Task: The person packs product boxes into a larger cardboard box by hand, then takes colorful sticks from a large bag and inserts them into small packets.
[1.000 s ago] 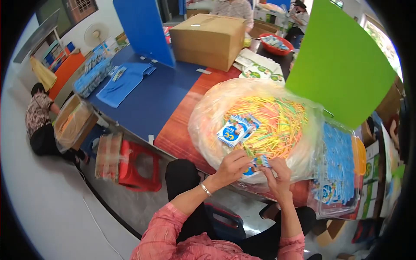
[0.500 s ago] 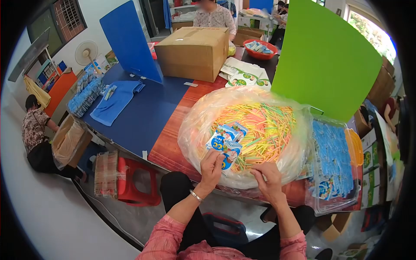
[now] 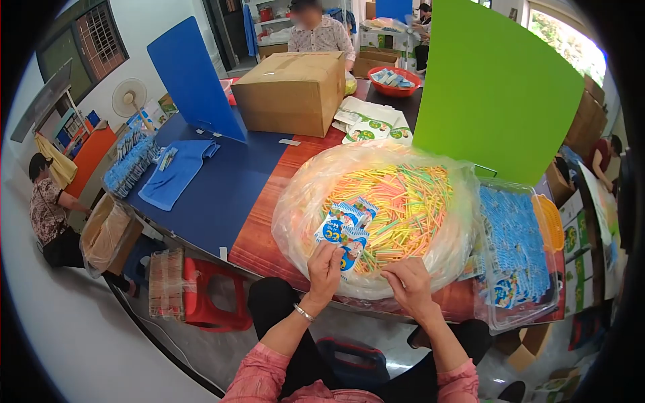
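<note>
- L hand (image 3: 324,271): thumb + fingers closed on the lower edge of a small flat packet (image 3: 353,247), blue/white, shiny, crimped ends, held over the near L part of the open bag.
- R hand (image 3: 408,285): narrow, thumb + fingertips pinched tog. at the bag's near edge; can't tell if anything's btwn them.
- Bag (image 3: 299,201): big, round, clear crinkly plastic, edges rolled out, on the red wood-grain tabletop (image 3: 259,236).
- Sticks (image 3: 410,208): thin, straight, yellow/pink/orange/green, loose pile in bag.
- Loose pkts (image 3: 334,224): same print, on the sticks, just beyond the held one.
- Tray (image 3: 492,321): clear, stiff plastic, R of bag, w/ many blue ribbed-edge pkts (image 3: 510,235); yellow basket (image 3: 551,223) beside it.
- Cloth (image 3: 173,176): soft, blue, rumpled, on the dark blue smooth surface (image 3: 225,191).
- Carton (image 3: 292,94): brown cardboard, boxy, beyond bag.
- Divider (image 3: 497,87): green, flat, upright, far R.
</note>
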A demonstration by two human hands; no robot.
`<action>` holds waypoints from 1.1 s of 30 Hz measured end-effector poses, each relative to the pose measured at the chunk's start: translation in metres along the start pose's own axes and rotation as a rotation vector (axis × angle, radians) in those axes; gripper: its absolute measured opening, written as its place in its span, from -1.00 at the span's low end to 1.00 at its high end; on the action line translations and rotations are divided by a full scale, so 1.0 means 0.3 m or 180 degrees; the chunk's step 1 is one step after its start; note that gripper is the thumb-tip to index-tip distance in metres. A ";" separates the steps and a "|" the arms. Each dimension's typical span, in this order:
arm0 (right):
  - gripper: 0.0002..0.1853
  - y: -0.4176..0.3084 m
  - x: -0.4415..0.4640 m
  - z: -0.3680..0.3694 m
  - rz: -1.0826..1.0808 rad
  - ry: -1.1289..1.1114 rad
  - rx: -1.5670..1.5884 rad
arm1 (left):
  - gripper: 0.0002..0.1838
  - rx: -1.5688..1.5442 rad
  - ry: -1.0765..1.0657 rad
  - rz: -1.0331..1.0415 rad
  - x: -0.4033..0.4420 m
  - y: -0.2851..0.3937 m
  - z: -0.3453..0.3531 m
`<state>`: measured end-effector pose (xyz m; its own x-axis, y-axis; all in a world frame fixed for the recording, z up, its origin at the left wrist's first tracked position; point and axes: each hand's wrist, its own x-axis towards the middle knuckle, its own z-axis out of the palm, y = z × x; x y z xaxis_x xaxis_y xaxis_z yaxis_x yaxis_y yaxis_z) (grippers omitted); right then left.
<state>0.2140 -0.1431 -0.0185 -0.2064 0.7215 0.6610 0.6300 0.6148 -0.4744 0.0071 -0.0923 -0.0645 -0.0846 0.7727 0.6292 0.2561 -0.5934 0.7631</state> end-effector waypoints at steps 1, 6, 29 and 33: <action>-0.89 0.000 -0.002 -0.001 -0.0006 -0.0011 -0.0012 | -0.88 0.0021 -0.0003 0.0000 -0.002 -0.001 0.000; -0.88 0.001 0.000 0.003 -0.0035 -0.0032 -0.0027 | -0.88 0.0026 -0.0038 -0.0041 -0.003 -0.001 -0.001; -0.86 0.013 -0.012 0.018 -0.0170 -0.0070 -0.0114 | -0.88 0.0183 -0.0174 0.0011 -0.002 0.006 0.007; -0.86 0.019 -0.017 0.021 -0.0144 -0.0164 -0.0155 | -0.87 0.0200 -0.0213 0.0036 -0.002 0.001 0.012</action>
<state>0.2139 -0.1414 -0.0282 -0.2728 0.7095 0.6497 0.6547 0.6318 -0.4150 0.0106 -0.0922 -0.0650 -0.0175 0.7806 0.6248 0.3168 -0.5884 0.7439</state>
